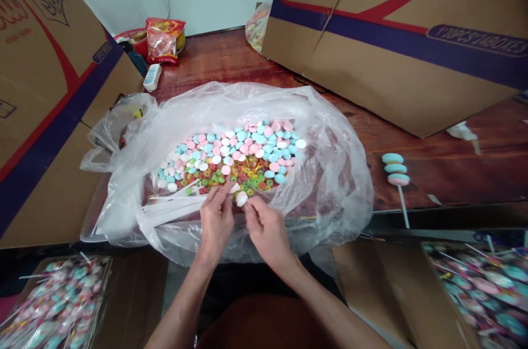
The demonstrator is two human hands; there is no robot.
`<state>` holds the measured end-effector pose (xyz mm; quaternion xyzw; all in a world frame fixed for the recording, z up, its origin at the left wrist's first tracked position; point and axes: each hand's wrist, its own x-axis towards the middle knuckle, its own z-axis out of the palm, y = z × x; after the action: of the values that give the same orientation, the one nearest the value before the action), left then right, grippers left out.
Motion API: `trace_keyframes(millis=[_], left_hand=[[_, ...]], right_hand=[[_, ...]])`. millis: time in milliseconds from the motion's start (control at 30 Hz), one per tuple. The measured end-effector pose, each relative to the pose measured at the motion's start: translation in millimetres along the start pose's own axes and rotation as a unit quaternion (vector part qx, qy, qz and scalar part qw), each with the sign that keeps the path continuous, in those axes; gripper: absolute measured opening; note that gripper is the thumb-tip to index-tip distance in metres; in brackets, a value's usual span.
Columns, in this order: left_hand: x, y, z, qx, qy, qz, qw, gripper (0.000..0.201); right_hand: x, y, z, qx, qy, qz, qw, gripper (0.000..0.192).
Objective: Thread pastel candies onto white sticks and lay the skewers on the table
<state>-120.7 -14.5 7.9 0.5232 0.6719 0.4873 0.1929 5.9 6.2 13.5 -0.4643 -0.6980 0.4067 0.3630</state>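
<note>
My left hand (pixel 216 214) pinches a pale pink-white marshmallow-like candy (pixel 235 188) between thumb and fingertips. Close beside it, my right hand (pixel 268 230) grips a small stack of white and pink candies (pixel 241 199); whether a stick runs through it I cannot tell. Both hands hover over the near side of a plastic-lined tray. Inside are round pink, blue and white candies (pixel 225 150), with red, green and yellow gummy rings (pixel 247 173) nearer me. White sticks (pixel 175 203) lie left of my left hand.
Large cardboard boxes (pixel 53 90) stand left and right (pixel 371 74). On the table's right edge lies a candy lollipop (pixel 395 168) with stacked discs. Boxes of wrapped lollipops (pixel 66 299) sit low at both sides. A red candy bag (pixel 164 41) rests at the back.
</note>
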Motion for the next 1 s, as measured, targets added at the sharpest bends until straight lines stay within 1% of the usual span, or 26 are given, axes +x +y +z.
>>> trace_keyframes(millis=[67,167,233,300,367,433,533,600,700,800,867,933,1000], left_hand=[[-2,-1,0.6,-0.013,-0.017,-0.001,1.000,0.031],[-2,-3,0.0,-0.038,-0.040,-0.008,0.998,0.031],[2,-3,-2.0,-0.054,-0.064,-0.007,0.996,0.032],[11,-2,-4.7,-0.052,-0.077,-0.001,0.996,0.034],[23,0,-6.5,-0.001,-0.059,0.014,0.998,0.036],[35,0,-6.2,0.099,-0.040,0.043,0.993,0.032],[46,-3,-1.9,0.236,-0.053,0.082,0.967,0.024],[48,-6,1.2,0.277,-0.064,0.093,0.954,0.024],[47,-10,1.8,0.268,-0.069,0.100,0.956,0.022],[48,-12,-0.7,0.205,-0.059,0.087,0.973,0.014],[50,-10,-0.7,0.169,-0.052,0.090,0.980,0.012],[51,-6,2.4,0.171,-0.061,0.113,0.977,0.014],[52,-2,8.3,0.208,-0.086,0.137,0.965,0.019]], right_hand=[[4,1,1,0.004,0.000,0.008,1.000,0.024],[12,4,-3,0.021,-0.021,0.028,0.999,0.026],[14,7,-11,0.031,-0.036,0.037,0.998,0.028],[14,9,-21,0.024,-0.030,0.039,0.998,0.030],[12,13,-32,0.008,-0.005,0.042,0.999,0.031],[9,18,-40,-0.004,0.021,0.045,0.999,0.031],[5,23,-43,-0.013,0.039,0.041,0.998,0.029],[4,23,-42,-0.022,0.040,0.030,0.998,0.028],[4,21,-38,-0.032,0.037,0.017,0.999,0.030],[4,22,-37,-0.026,0.035,0.021,0.999,0.030],[4,24,-38,-0.011,0.040,0.031,0.999,0.029],[4,26,-38,0.006,0.048,0.040,0.998,0.029],[4,28,-39,0.013,0.053,0.046,0.997,0.028]])
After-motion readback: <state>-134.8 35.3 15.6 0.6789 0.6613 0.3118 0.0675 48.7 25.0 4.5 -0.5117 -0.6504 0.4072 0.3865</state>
